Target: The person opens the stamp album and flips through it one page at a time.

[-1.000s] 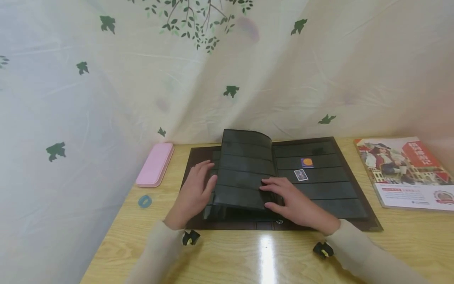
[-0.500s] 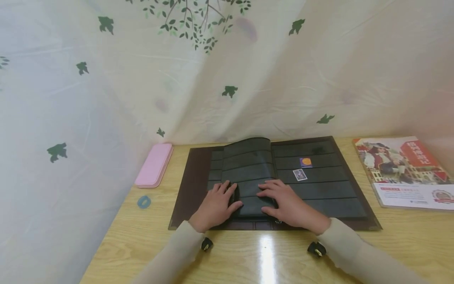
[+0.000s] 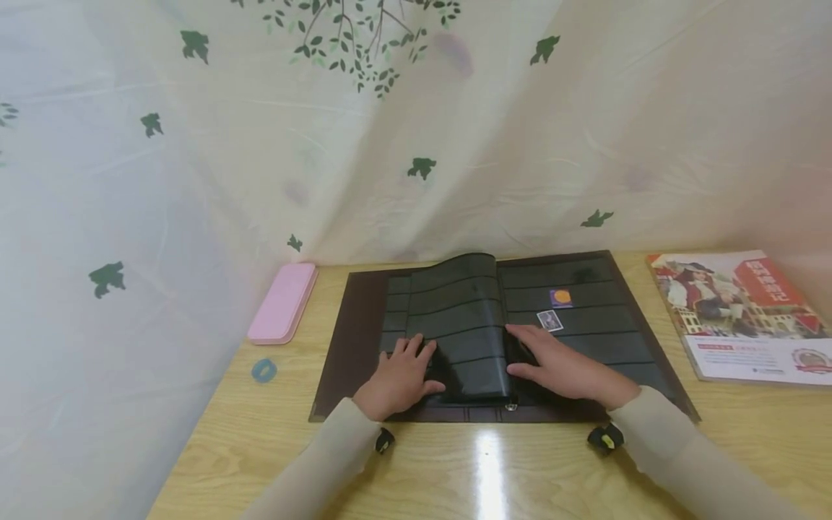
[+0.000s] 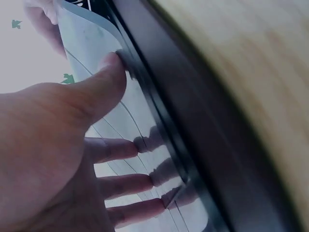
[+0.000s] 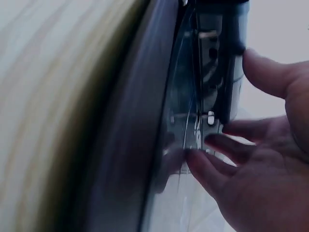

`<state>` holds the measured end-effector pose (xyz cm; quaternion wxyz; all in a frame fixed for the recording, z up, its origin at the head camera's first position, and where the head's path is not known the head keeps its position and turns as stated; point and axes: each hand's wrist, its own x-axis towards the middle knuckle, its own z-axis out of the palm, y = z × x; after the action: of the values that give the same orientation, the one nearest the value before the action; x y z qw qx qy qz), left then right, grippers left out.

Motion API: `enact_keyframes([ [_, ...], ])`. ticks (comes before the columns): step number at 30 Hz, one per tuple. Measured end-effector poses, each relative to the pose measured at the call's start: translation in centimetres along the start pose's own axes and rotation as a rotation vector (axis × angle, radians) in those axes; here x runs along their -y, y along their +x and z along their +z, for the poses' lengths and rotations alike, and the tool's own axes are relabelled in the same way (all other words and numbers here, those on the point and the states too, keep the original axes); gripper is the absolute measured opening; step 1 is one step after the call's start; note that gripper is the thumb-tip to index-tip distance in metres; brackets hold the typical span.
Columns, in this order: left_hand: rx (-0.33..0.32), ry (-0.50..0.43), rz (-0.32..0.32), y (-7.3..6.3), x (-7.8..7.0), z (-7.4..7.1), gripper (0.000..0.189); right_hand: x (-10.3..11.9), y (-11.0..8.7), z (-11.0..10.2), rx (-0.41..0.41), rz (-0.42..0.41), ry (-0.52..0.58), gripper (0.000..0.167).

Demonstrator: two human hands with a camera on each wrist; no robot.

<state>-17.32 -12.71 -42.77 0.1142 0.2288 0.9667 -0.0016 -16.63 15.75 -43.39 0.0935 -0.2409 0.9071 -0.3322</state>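
Observation:
A stamp album (image 3: 354, 332) with a dark brown cover lies spread on the table. Its black strip-pocket page (image 3: 455, 307) rests on the left side, bulging near the spine. My left hand (image 3: 398, 379) presses that page low down with spread fingertips, which reflect in the glossy surface in the left wrist view. Beside the spine, my right hand (image 3: 565, 367) has its fingers extended at the page's curved edge; the right wrist view shows the fingertips close to the glossy sheets and metal binding (image 5: 211, 117). An orange-and-purple stamp (image 3: 560, 298) and a grey stamp (image 3: 549, 321) sit on the right page.
A pink case (image 3: 283, 303) and a blue ring-shaped item (image 3: 263, 370) lie left of the album. To the right is an illustrated book (image 3: 741, 314). A patterned curtain (image 3: 351, 173) hangs behind the wooden table (image 3: 260, 448).
The raised page came down onto the left side. My left hand moved right onto it. My right hand then shifted slightly right, off the page's face to beside the spine.

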Motion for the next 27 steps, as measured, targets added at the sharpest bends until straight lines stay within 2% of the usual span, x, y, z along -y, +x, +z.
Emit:
enact_keyframes([
  [5, -0.007, -0.001, 0.0, 0.1, -0.1, 0.0, 0.073, -0.3, -0.3, 0.0, 0.051, -0.003, 0.005, 0.076],
  [14, -0.018, -0.002, -0.003, 0.1, -0.1, 0.1, 0.072, 0.1, -0.4, 0.7, 0.017, 0.039, -0.027, 0.074],
  [27, 0.001, -0.061, 0.0, 0.1, 0.3, 0.2, 0.072, 1.0, -0.4, 1.0, -0.012, 0.097, -0.039, 0.072],
])
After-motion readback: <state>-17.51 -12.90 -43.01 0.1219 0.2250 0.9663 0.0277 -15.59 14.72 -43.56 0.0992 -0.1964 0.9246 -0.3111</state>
